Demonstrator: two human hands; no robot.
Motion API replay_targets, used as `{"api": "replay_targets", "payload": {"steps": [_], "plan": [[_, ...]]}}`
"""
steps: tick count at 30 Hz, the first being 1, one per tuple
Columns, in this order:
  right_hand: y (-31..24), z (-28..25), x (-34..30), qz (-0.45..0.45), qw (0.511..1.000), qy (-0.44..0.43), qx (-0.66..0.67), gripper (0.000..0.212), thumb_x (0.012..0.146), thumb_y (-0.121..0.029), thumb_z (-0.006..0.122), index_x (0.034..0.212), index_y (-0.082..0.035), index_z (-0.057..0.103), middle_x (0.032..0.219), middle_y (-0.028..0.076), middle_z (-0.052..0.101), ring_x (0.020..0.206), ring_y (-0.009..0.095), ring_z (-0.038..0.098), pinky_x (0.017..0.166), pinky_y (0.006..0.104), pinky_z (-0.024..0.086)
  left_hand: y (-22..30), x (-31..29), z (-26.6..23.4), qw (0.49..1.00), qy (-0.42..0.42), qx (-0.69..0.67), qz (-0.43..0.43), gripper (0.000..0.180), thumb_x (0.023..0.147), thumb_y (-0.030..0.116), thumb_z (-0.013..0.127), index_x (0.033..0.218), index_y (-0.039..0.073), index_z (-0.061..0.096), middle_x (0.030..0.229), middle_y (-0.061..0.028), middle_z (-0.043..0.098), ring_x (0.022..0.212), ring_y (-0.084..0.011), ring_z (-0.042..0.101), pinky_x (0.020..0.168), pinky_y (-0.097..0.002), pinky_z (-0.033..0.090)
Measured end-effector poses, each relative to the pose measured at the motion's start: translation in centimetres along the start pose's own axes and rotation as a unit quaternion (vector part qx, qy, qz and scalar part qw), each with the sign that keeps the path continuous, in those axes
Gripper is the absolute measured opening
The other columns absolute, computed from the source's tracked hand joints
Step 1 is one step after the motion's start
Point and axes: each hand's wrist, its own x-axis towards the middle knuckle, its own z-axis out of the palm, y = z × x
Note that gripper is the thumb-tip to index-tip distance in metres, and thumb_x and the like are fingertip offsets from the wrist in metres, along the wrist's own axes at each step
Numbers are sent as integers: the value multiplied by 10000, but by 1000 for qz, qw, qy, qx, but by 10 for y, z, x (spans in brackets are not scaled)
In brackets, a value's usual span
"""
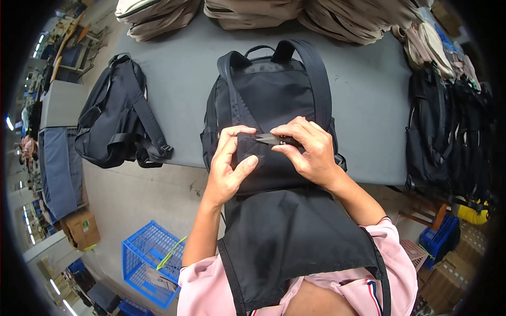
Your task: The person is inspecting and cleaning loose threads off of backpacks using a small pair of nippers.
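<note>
A black backpack point(274, 100) lies on the grey table with its two shoulder straps toward me. My left hand point(230, 163) pinches the end of its left strap point(246, 150), holding that dark end up over the pack. Thread snips point(271, 139) with pointed metal blades are in my right hand point(308, 149), between thumb and fingers. The blade tips touch or nearly touch the edge of the strap end. Most of the snips' handle is hidden in my right hand.
Another black backpack point(118, 113) lies at the table's point(176, 79) left edge. Beige bags point(253, 11) line the far side; several black bags point(435, 121) are piled at the right. A blue plastic basket point(150, 253) stands on the floor at lower left, near a cardboard box point(80, 229).
</note>
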Motion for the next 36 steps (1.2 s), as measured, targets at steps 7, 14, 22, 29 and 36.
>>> {"api": "replay_targets", "payload": {"steps": [7, 14, 22, 29, 36], "plan": [[-8, 20, 8, 95, 993, 60, 44, 197, 739, -81, 700, 920, -55, 623, 752, 59, 580, 610, 192, 588, 591, 276, 466, -11, 25, -36, 997, -60, -23, 29, 400, 832, 201, 647, 1130, -45, 544, 1202, -69, 405, 1059, -143, 466, 898, -269, 400], [-34, 41, 4, 66, 996, 50, 13, 143, 749, -20, 653, 881, -55, 614, 776, 54, 625, 612, 227, 606, 569, 299, 473, -30, 127, -69, 894, -87, 379, 225, 320, 829, 219, 646, 993, -52, 601, 1376, -161, 385, 1165, -318, 490, 942, -363, 417], [15, 84, 6, 258, 957, -133, 4, 284, 852, 6, 529, 1125, -39, 595, 960, 137, 670, 888, 261, 667, 773, 303, 510, -50, 103, -94, 974, 105, 94, 177, 175, 891, 137, 577, 978, 12, 664, 1005, -122, 647, 843, -210, 645, 716, -309, 515], [27, 88, 20, 354, 918, -170, 55, 213, 921, -125, 515, 1086, -42, 621, 640, 36, 561, 472, 66, 490, 473, 233, 407, -61, -50, -81, 920, -12, 392, 10, 304, 698, 221, 748, 802, -9, 579, 803, -97, 527, 806, -276, 507, 755, -366, 425], [-24, 80, 16, 277, 917, -89, 274, 157, 922, -109, 526, 989, 9, 605, 727, 53, 628, 451, 60, 498, 430, 211, 390, -35, -17, -58, 986, 86, -85, -115, 131, 848, 125, 646, 862, 5, 597, 729, -58, 632, 607, -121, 593, 565, -238, 460]]}}
